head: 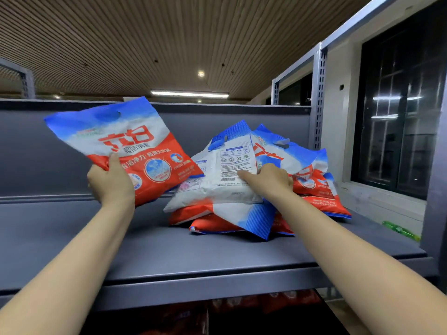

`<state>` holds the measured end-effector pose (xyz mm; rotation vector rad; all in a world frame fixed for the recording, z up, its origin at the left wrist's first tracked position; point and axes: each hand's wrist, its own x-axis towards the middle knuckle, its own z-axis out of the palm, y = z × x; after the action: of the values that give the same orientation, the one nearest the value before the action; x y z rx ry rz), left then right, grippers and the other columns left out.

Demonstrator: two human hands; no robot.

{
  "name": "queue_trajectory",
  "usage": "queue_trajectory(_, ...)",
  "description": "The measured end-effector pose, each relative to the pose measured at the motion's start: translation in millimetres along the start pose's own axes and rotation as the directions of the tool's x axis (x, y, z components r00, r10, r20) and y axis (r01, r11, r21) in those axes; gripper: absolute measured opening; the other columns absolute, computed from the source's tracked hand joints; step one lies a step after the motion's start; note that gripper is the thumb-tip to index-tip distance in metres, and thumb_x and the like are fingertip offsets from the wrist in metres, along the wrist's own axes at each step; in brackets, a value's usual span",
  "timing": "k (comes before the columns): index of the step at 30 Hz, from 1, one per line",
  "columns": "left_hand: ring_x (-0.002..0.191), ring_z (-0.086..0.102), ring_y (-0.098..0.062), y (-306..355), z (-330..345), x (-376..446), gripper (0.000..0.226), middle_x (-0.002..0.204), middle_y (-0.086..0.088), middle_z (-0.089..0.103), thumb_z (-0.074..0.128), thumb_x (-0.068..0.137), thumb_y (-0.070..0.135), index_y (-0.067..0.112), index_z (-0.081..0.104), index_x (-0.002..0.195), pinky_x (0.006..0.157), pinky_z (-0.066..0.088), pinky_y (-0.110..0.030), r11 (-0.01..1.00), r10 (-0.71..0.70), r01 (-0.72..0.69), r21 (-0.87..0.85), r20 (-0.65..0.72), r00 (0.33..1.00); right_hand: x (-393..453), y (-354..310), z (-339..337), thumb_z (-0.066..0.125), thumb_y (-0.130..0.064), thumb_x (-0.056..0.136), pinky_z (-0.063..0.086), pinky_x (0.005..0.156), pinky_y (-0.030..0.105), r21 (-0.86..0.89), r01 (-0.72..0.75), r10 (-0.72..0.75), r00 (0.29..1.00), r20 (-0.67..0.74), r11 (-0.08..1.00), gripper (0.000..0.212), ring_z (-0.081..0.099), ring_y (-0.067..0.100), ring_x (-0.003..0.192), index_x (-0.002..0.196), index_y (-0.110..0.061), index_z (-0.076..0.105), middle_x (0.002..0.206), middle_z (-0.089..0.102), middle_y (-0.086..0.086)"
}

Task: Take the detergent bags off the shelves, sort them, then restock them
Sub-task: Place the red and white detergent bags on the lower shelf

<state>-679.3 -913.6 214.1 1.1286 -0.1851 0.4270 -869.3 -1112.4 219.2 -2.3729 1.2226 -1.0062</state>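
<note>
a: what is the left hand doing?

b: it grips a detergent bag by its lower left corner, thumb curled over the red front, the other fingers hidden behind. the bag is lifted clear of the grey shelf, tilted, front side toward the camera, its blue top with the handle cut-out pointing up and left.

a: and the right hand?

b: it rests on the pile of bags lying on the shelf, right of the middle. the index finger stretches out across the white back panel of the top bag, near its barcode. the other fingers bend down over that bag's right edge; i cannot tell whether they pinch it or only press.

a: how does the pile lie?

b: loosely, bags overlapping at odd angles, some face up showing red and blue, the top one face down showing print. the held bag's lower right corner overlaps the pile's left side in view; whether they touch i cannot tell.

a: anything else around?

b: a slotted metal upright at the shelf's right end, a dark window beyond it, a green thing by the right edge, and more red packs, dim, on the level below.
</note>
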Motion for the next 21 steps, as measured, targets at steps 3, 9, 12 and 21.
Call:
queue_trajectory(3, 0.087, 0.066, -0.018, -1, -7, -6, 0.018, 0.092, 0.006, 0.066, 0.055, 0.087, 0.039, 0.024, 0.062, 0.093, 0.087, 0.054, -0.043, 0.999, -0.012, 0.013, -0.032, 0.026, 1.0, 1, -8, -2, 0.062, -0.053, 0.08, 0.04, 0.099, 0.043, 0.138, -0.088, 0.07, 0.989, 0.13, 0.987, 0.038, 0.056, 0.028, 0.106, 0.089, -0.017, 0.051, 0.104, 0.061, 0.002)
queue_trajectory(9, 0.085, 0.06, -0.014, 16, -15, -23, 0.028, 0.095, 0.005, 0.062, 0.052, 0.093, 0.037, 0.015, 0.065, 0.103, 0.082, 0.051, -0.031, 0.997, 0.083, -0.083, 0.006, 0.023, 0.996, -7, -8, -6, 0.056, -0.031, 0.087, 0.046, 0.081, 0.037, 0.306, -0.047, 0.005, 0.99, 0.138, 0.951, 0.018, 0.058, 0.027, 0.095, 0.079, -0.017, 0.048, 0.087, 0.058, 0.002)
queue_trajectory(12, 0.085, 0.06, -0.013, 21, -16, -35, 0.028, 0.097, 0.004, 0.063, 0.051, 0.094, 0.038, 0.013, 0.064, 0.102, 0.08, 0.05, -0.03, 0.996, 0.087, -0.086, -0.01, 0.021, 0.996, -22, -9, -10, 0.047, -0.027, 0.093, 0.032, 0.073, 0.031, 0.333, 0.061, -0.061, 0.998, -0.01, 0.941, 0.013, 0.049, 0.025, 0.094, 0.091, -0.014, 0.045, 0.096, 0.051, 0.0)
queue_trajectory(21, 0.085, 0.067, -0.011, 36, -7, -66, 0.014, 0.085, 0.014, 0.064, 0.054, 0.089, 0.041, 0.03, 0.056, 0.082, 0.085, 0.055, -0.039, 0.992, 0.064, -0.049, -0.118, 0.123, 0.99, -65, 22, -70, 0.046, -0.02, 0.091, 0.024, 0.064, 0.033, 0.101, 0.257, -0.142, 0.775, -0.615, 0.961, 0.009, 0.043, 0.028, 0.076, 0.094, -0.011, 0.045, 0.101, 0.053, 0.009)
